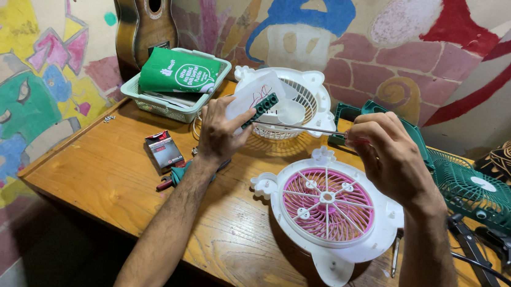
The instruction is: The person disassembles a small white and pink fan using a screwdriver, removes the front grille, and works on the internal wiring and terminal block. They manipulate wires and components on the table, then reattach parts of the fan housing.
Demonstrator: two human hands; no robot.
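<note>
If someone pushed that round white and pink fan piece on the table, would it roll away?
Probably not: the white and pink fan piece lies flat on the wooden table, so it would likely slide. Its rim tabs would hinder rolling too. It looks like thin plastic with slim spokes, so likely light and somewhat breakable.

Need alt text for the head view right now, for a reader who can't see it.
Over a wooden table, the left hand holds a translucent plastic piece with a green circuit strip, while the right hand points a thin screwdriver at it. A white and pink fan housing lies below.
</note>
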